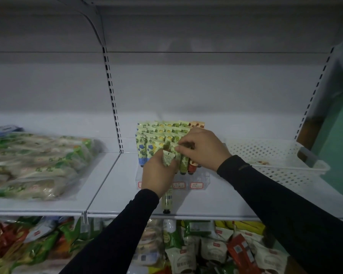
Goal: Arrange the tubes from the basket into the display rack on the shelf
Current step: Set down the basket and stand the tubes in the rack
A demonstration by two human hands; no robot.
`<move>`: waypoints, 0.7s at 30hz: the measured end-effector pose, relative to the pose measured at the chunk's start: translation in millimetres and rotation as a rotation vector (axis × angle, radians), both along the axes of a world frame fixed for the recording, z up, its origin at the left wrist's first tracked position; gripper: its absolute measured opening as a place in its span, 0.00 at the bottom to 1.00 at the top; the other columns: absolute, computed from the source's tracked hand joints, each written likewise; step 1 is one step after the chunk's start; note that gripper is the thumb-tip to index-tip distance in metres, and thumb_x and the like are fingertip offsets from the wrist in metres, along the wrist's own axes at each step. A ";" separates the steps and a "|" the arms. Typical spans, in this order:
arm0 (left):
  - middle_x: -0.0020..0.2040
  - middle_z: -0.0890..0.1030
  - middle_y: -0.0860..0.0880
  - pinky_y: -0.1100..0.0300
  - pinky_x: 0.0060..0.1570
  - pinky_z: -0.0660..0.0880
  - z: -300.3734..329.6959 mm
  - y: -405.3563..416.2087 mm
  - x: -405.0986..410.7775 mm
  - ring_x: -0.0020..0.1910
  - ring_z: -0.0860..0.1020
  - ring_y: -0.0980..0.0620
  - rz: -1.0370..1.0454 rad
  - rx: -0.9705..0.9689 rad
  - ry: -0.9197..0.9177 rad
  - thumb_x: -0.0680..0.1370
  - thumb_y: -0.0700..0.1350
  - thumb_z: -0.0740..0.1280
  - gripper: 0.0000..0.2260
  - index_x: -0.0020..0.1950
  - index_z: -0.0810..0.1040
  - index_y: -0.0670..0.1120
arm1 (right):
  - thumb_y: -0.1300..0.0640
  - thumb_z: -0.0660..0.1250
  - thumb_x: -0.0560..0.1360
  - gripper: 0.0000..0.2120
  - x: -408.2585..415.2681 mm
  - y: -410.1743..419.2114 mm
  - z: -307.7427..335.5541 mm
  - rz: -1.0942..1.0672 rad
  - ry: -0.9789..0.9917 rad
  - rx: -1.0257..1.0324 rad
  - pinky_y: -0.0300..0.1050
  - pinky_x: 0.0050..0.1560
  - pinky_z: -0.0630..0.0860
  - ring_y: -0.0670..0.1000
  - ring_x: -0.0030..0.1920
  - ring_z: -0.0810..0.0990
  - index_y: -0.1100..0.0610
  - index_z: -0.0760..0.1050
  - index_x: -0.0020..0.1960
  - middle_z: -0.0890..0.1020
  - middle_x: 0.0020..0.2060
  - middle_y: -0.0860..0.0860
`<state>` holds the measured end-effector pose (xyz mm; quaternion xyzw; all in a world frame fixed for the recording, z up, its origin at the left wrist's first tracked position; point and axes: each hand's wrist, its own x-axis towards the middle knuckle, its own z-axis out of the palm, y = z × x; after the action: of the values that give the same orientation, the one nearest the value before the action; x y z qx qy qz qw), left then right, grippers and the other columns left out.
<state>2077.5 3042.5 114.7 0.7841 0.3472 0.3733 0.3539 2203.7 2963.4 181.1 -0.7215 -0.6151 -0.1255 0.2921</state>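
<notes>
Tubes (167, 158) in left hand (158, 175) grip; right hand (202, 149) pinches one in the rack (198, 184).

Green-printed tubes (162, 135) stand upright, filling the clear rack (196, 182).

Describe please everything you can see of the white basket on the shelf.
The white basket looks like plastic, its walls and floor perforated with small holes. It sits upright on the shelf, right of the display rack, apart from both hands. It looks nearly empty: only something small and reddish lies inside, too blurred to identify.
</notes>
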 end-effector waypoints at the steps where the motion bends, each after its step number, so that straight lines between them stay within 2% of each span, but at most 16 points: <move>1: 0.33 0.64 0.54 0.66 0.25 0.63 -0.4 0.4 -0.7 0.30 0.64 0.57 0.001 -0.003 -0.002 0.80 0.51 0.65 0.12 0.55 0.72 0.42 | 0.48 0.67 0.76 0.12 -0.2 2.3 -0.9 -0.002 -0.014 -0.016 0.45 0.50 0.74 0.46 0.44 0.73 0.55 0.84 0.50 0.77 0.42 0.47; 4: 0.34 0.69 0.51 0.66 0.27 0.62 -1.5 1.3 -7.7 0.34 0.73 0.49 0.015 -0.021 -0.004 0.80 0.52 0.65 0.14 0.57 0.72 0.44 | 0.51 0.67 0.77 0.10 -1.1 8.7 -1.2 -0.040 0.012 -0.004 0.44 0.48 0.72 0.47 0.43 0.74 0.56 0.84 0.47 0.76 0.40 0.47; 6: 0.35 0.71 0.48 0.60 0.29 0.63 -3.7 5.6 -13.6 0.36 0.74 0.44 0.034 -0.045 -0.004 0.79 0.53 0.66 0.15 0.52 0.71 0.42 | 0.51 0.66 0.77 0.10 -1.7 11.5 -0.3 -0.071 0.012 -0.011 0.43 0.46 0.70 0.46 0.42 0.73 0.56 0.84 0.46 0.73 0.38 0.45; 7: 0.38 0.75 0.45 0.58 0.32 0.65 -6.1 9.3 -15.6 0.39 0.75 0.42 0.034 -0.063 -0.013 0.78 0.54 0.67 0.18 0.54 0.72 0.38 | 0.52 0.66 0.78 0.11 -1.5 12.5 0.5 -0.085 0.010 -0.013 0.43 0.46 0.70 0.45 0.41 0.72 0.56 0.84 0.46 0.72 0.36 0.43; 8: 0.45 0.80 0.42 0.56 0.36 0.68 -8.7 12.9 -17.7 0.45 0.77 0.39 0.035 -0.080 -0.018 0.78 0.54 0.67 0.23 0.59 0.72 0.35 | 0.52 0.66 0.78 0.11 -0.9 13.1 1.4 -0.098 0.012 -0.015 0.42 0.46 0.69 0.44 0.40 0.70 0.57 0.84 0.46 0.70 0.34 0.41; 9: 0.53 0.81 0.39 0.55 0.39 0.71 -11.0 15.3 -19.8 0.51 0.78 0.38 0.032 -0.094 -0.023 0.77 0.55 0.67 0.26 0.61 0.71 0.34 | 0.52 0.66 0.78 0.11 0.2 14.1 2.2 -0.109 0.018 -0.018 0.41 0.45 0.68 0.43 0.40 0.69 0.58 0.84 0.45 0.69 0.33 0.40; 10: 0.55 0.80 0.39 0.57 0.39 0.71 -12.3 16.8 -21.9 0.51 0.79 0.40 0.027 -0.098 -0.020 0.77 0.56 0.67 0.26 0.61 0.71 0.34 | 0.52 0.66 0.78 0.12 1.4 14.9 2.6 -0.116 0.020 -0.021 0.40 0.45 0.66 0.42 0.40 0.68 0.58 0.84 0.45 0.69 0.32 0.39; 12: 0.49 0.81 0.43 0.60 0.33 0.68 -11.6 17.6 -25.3 0.40 0.78 0.48 0.012 -0.098 -0.019 0.76 0.57 0.68 0.24 0.57 0.73 0.37 | 0.52 0.66 0.78 0.13 2.8 15.9 2.2 -0.122 0.014 -0.027 0.38 0.44 0.64 0.41 0.39 0.67 0.59 0.84 0.45 0.70 0.31 0.40; 14: 0.38 0.74 0.45 0.59 0.30 0.63 -7.4 18.5 -28.0 0.31 0.69 0.50 0.016 -0.086 -0.049 0.76 0.56 0.69 0.18 0.44 0.70 0.42 | 0.52 0.66 0.78 0.13 4.1 16.4 1.3 -0.122 0.009 -0.028 0.37 0.43 0.63 0.41 0.39 0.67 0.60 0.84 0.45 0.71 0.32 0.41; 15: 0.35 0.69 0.42 0.56 0.30 0.64 -4.9 19.4 -29.2 0.31 0.66 0.50 0.011 -0.078 -0.082 0.75 0.56 0.69 0.19 0.40 0.66 0.43 | 0.51 0.66 0.78 0.14 4.7 16.5 0.6 -0.123 0.005 -0.026 0.37 0.43 0.63 0.41 0.39 0.68 0.60 0.84 0.45 0.73 0.33 0.43; 16: 0.35 0.69 0.39 0.52 0.30 0.67 -1.0 20.5 -30.8 0.32 0.67 0.49 0.011 -0.066 -0.120 0.75 0.57 0.69 0.20 0.40 0.66 0.42 | 0.51 0.66 0.78 0.14 5.2 16.7 0.1 -0.125 0.003 -0.025 0.37 0.43 0.62 0.42 0.40 0.68 0.60 0.84 0.45 0.74 0.34 0.44; 18: 0.39 0.77 0.37 0.47 0.35 0.75 8.6 21.9 -34.6 0.33 0.72 0.45 0.025 -0.048 -0.209 0.74 0.57 0.70 0.18 0.43 0.71 0.43 | 0.51 0.66 0.78 0.14 6.1 17.4 -0.4 -0.129 0.006 -0.027 0.38 0.44 0.64 0.42 0.40 0.69 0.59 0.84 0.45 0.75 0.36 0.45; 21: 0.38 0.80 0.48 0.62 0.34 0.73 17.3 23.5 -40.2 0.34 0.76 0.55 0.066 0.007 -0.302 0.75 0.52 0.73 0.12 0.42 0.73 0.47 | 0.50 0.65 0.78 0.14 6.8 17.8 -2.1 -0.131 0.014 -0.025 0.40 0.44 0.66 0.43 0.40 0.70 0.58 0.84 0.44 0.77 0.38 0.46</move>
<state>2037.2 3066.0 132.0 0.7086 0.3142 0.4997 0.3868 2210.5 2981.2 179.0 -0.7647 -0.5660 -0.1316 0.2786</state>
